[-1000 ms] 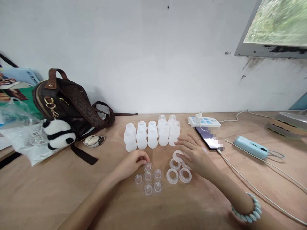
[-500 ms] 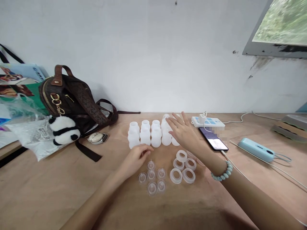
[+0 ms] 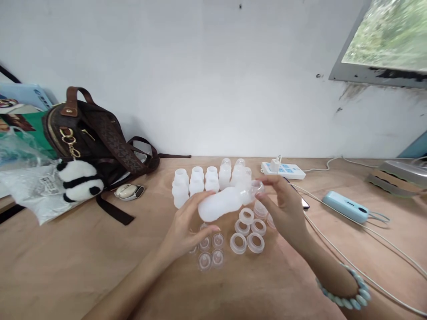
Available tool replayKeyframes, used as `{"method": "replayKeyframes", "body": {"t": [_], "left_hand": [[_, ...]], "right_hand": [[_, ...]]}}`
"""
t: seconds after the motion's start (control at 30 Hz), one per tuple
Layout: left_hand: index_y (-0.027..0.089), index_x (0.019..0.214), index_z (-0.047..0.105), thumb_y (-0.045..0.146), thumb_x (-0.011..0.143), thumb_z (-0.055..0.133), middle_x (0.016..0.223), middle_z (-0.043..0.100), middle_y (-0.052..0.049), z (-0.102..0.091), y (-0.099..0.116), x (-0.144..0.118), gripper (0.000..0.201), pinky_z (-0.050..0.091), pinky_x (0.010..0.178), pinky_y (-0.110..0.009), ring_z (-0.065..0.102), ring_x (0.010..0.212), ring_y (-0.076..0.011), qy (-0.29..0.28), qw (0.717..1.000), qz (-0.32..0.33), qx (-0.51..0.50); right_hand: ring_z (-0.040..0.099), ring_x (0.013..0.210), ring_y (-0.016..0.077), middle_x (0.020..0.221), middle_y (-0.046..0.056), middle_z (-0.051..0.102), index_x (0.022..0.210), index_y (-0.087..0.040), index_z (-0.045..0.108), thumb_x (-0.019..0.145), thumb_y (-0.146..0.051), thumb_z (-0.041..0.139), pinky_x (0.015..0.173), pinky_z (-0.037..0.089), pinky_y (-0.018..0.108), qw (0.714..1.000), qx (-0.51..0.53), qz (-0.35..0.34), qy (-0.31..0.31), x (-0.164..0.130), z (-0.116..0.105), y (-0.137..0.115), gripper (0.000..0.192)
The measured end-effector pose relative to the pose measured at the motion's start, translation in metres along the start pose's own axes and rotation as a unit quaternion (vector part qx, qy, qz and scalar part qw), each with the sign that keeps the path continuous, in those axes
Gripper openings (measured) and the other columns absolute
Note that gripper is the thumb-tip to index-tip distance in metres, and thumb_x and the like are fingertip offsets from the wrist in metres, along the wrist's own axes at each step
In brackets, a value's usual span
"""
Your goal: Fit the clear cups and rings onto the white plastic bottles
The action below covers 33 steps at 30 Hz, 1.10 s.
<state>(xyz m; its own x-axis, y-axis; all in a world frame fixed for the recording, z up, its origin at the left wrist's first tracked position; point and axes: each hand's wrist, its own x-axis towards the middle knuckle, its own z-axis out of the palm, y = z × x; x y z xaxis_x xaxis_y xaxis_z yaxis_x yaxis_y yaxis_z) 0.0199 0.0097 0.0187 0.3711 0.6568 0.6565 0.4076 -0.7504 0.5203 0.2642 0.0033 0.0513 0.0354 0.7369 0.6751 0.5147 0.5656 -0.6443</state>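
Observation:
A frosted white baby bottle (image 3: pixel 220 204) lies tilted almost level in the air between my hands, its clear-capped end to the right. My right hand (image 3: pixel 283 204) grips the clear cap (image 3: pixel 256 187) between thumb and fingers. At the bottle's base, my left hand (image 3: pixel 187 226) is spread, with fingers above and thumb below; a small gap shows at the thumb. Behind stand several uncapped white bottles (image 3: pixel 180 189) and a few capped bottles (image 3: pixel 225 173). In front are several clear nipples (image 3: pixel 204 261) and translucent collar rings (image 3: pixel 255 242). The left hand hides some nipples.
A brown backpack (image 3: pixel 96 133) with a panda charm (image 3: pixel 80 181) stands left, near a computer mouse (image 3: pixel 125 191) and watch (image 3: pixel 138 192). To the right are a power strip (image 3: pixel 290 171), a partly hidden phone (image 3: pixel 305 203), a blue power bank (image 3: pixel 345 206) and cables (image 3: pixel 333 249).
My right hand has taken a capped bottle from the back group and brought it nearer, tilted over. My left hand has opened around its base. The view has shifted slightly.

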Motion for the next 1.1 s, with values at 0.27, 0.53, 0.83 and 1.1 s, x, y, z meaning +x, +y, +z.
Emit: {"method": "replayKeyframes", "body": {"t": [0.27, 0.53, 0.83, 1.1], "left_hand": [[0.017, 0.114, 0.062, 0.019, 0.077, 0.070, 0.101, 0.071, -0.007, 0.000, 0.006, 0.000, 0.038, 0.054, 0.076, -0.030, 0.067, 0.089, -0.0210, 0.006, 1.000, 0.009, -0.022], [0.013, 0.099, 0.073, 0.032, 0.066, 0.075, 0.088, 0.076, -0.008, -0.001, 0.005, 0.005, 0.038, 0.052, 0.063, -0.026, 0.068, 0.074, -0.0208, -0.029, 0.947, -0.196, -0.253], [0.009, 0.084, 0.069, 0.054, 0.074, 0.059, 0.054, 0.065, -0.006, 0.002, -0.008, 0.008, 0.048, 0.036, 0.041, -0.022, 0.052, 0.044, -0.0136, 0.040, 0.846, -0.318, -0.426], [0.015, 0.093, 0.066, 0.049, 0.088, 0.046, 0.075, 0.067, -0.009, 0.001, -0.007, 0.012, 0.040, 0.049, 0.052, -0.030, 0.058, 0.060, -0.0184, 0.079, 0.883, -0.297, -0.353]], "right_hand": [[0.051, 0.058, 0.0109, 0.078, -0.002, 0.058, 0.102, -0.022, 0.056, 0.085, -0.038, 0.061, 0.047, 0.041, 0.022, 0.953, 0.198, 0.179, -0.141, -0.018, 0.018, 0.013, 0.023], [0.049, 0.054, 0.0118, 0.063, -0.002, 0.057, 0.080, -0.019, 0.063, 0.085, -0.037, 0.060, 0.046, 0.037, 0.023, 0.981, 0.106, 0.089, -0.139, -0.012, 0.003, -0.001, 0.018], [0.063, 0.085, 0.0198, 0.102, 0.005, 0.065, 0.118, -0.026, 0.059, 0.087, -0.032, 0.062, 0.067, 0.051, 0.031, 0.996, -0.030, -0.031, 0.073, 0.017, -0.048, 0.016, 0.032], [0.063, 0.070, 0.0188, 0.100, 0.007, 0.068, 0.104, -0.023, 0.068, 0.074, -0.009, 0.060, 0.060, 0.047, 0.030, 0.920, -0.330, 0.015, -0.213, 0.023, -0.069, 0.095, 0.034]]}}
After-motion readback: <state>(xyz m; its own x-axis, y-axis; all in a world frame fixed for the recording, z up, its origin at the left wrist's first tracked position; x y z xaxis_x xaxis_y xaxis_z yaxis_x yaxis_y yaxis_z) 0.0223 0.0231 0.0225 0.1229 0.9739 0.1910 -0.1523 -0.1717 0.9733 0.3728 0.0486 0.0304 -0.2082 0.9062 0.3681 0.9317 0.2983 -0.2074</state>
